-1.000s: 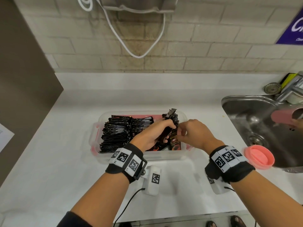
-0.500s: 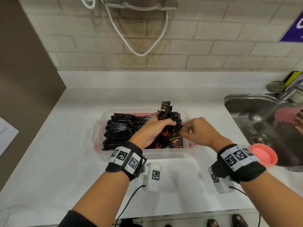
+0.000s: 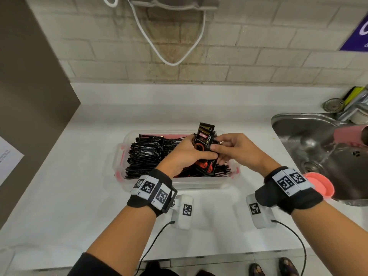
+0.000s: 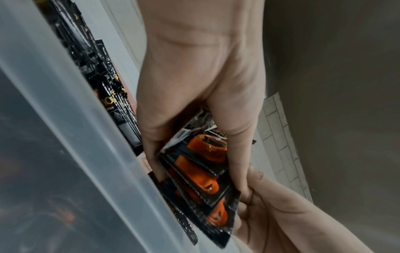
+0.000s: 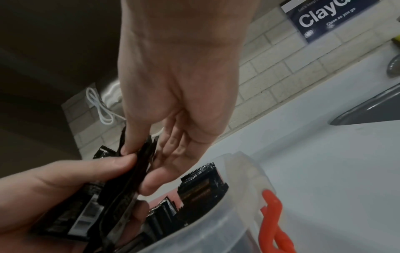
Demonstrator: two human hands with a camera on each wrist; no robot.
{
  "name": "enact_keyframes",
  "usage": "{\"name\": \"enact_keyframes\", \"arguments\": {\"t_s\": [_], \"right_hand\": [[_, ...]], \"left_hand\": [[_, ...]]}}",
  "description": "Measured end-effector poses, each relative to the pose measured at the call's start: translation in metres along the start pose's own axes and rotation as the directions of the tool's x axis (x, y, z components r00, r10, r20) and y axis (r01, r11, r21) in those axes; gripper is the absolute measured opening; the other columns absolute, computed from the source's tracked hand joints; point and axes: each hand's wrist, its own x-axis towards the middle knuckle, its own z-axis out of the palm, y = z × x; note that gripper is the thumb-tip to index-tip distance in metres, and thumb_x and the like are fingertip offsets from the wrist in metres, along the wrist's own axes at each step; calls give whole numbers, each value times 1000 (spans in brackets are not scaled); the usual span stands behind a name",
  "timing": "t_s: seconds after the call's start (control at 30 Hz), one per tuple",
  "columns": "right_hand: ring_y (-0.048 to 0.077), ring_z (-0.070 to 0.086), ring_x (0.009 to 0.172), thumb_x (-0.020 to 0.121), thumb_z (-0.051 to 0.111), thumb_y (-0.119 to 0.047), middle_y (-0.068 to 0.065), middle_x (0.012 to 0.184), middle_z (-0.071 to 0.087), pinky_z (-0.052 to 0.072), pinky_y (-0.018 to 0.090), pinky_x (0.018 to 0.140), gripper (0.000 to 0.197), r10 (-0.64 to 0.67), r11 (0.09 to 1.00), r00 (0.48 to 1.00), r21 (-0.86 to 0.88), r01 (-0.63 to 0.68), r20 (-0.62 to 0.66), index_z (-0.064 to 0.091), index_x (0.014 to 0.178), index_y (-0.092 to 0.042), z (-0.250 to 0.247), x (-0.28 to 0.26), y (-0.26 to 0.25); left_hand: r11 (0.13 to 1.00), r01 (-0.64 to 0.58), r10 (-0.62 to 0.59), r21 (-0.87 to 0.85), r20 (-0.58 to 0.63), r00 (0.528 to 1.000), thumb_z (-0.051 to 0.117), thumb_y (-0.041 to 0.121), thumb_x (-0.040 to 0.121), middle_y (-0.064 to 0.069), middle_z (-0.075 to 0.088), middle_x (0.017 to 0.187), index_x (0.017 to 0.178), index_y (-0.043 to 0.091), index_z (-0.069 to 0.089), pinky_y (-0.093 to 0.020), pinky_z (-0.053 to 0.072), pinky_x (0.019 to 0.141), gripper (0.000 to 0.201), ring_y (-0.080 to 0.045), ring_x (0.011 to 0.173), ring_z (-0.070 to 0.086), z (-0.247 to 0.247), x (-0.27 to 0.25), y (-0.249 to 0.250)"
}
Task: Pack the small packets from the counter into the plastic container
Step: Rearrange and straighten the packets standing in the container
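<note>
A clear plastic container with red clips sits on the white counter, holding rows of black packets. My left hand grips a bunch of black and orange packets above the container's right half. My right hand pinches the same bunch from the right, thumb on the front. In the left wrist view the left hand wraps the fanned packets beside the container wall. The right wrist view has the right hand pinching the packets' edges over the container.
A steel sink lies to the right, with a pink cup over it and a pink lid on its near rim. A brown panel stands at the left. A white cable hangs on the tiled wall.
Both hands have lifted the bunch of packets up out of the container's right end, and the right hand has closed in on the bunch.
</note>
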Motion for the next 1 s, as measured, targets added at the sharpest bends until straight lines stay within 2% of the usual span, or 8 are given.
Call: {"name": "enact_keyframes", "arguments": {"t_s": [0.1, 0.23, 0.37, 0.5, 0.6, 0.77, 0.9, 1.0], "right_hand": [[19, 69, 60, 86, 71, -10, 17, 82, 74, 58, 24, 61, 22, 11, 1000, 999, 13, -12, 50, 67, 107, -4, -5, -1, 1], [25, 69, 72, 87, 71, -8, 14, 86, 74, 60, 28, 68, 18, -35, 998, 999, -52, 36, 26, 68, 104, -9, -9, 0, 0], [30, 71, 76, 89, 71, -9, 11, 89, 76, 60, 39, 68, 18, -103, 981, 991, -171, 87, -82, 67, 106, -5, -15, 0, -4], [35, 71, 83, 91, 67, -6, 11, 93, 75, 61, 39, 59, 13, -132, 978, 970, -185, 95, -202, 65, 103, -5, -28, -5, -11], [38, 69, 85, 92, 66, -5, 15, 96, 74, 61, 39, 56, 11, -146, 977, 952, -189, 96, -269, 64, 103, -6, -35, -9, -15], [27, 69, 79, 92, 65, -5, 13, 97, 72, 61, 41, 56, 15, -145, 972, 936, -222, 75, -320, 63, 107, -3, -36, -13, -13], [24, 72, 77, 92, 65, -7, 13, 97, 70, 61, 47, 59, 13, -136, 965, 933, -259, 48, -334, 64, 104, -8, -37, -16, -8], [21, 71, 72, 90, 65, -7, 14, 97, 68, 61, 48, 57, 10, -121, 967, 927, -252, 29, -356, 64, 99, -11, -41, -17, -4]], "left_hand": [[1000, -8, 8, -10, 21, 1000, 89, 13, 71, 0, 77, 100, 110, 15, 69, -37, 57, 92, 43, -15, 97, 73, -3, -4, 0], [999, -5, 3, -46, -45, 999, 89, 17, 71, -1, 77, 101, 109, 15, 69, -38, 56, 92, 43, -18, 98, 72, -6, -3, 2], [992, 10, -29, -127, -151, 988, 86, 9, 73, -3, 76, 97, 105, 14, 65, -36, 62, 75, 39, -18, 90, 74, -9, -1, 6], [992, 97, -99, -86, -14, 995, 77, 4, 79, -9, 73, 86, 108, 5, 62, -32, 60, 68, 33, -22, 78, 73, -13, -3, 12], [982, 190, -190, 15, 53, 980, 73, 2, 80, -12, 72, 87, 100, 9, 62, -38, 62, 76, 24, -27, 83, 75, -12, -3, 13], [888, 331, -409, 320, 218, 886, 70, 5, 78, -16, 71, 87, 92, 6, 63, -43, 55, 92, 15, -28, 84, 66, -1, 0, 15], [840, 392, -499, 375, 253, 829, 70, 12, 80, -17, 63, 97, 92, 6, 61, -27, 47, 63, 17, -25, 76, 55, 5, 6, 16], [844, 435, -518, 313, 266, 813, 69, 14, 81, -14, 67, 98, 91, 7, 63, -24, 46, 56, 13, -18, 63, 51, 8, 10, 11]]}}
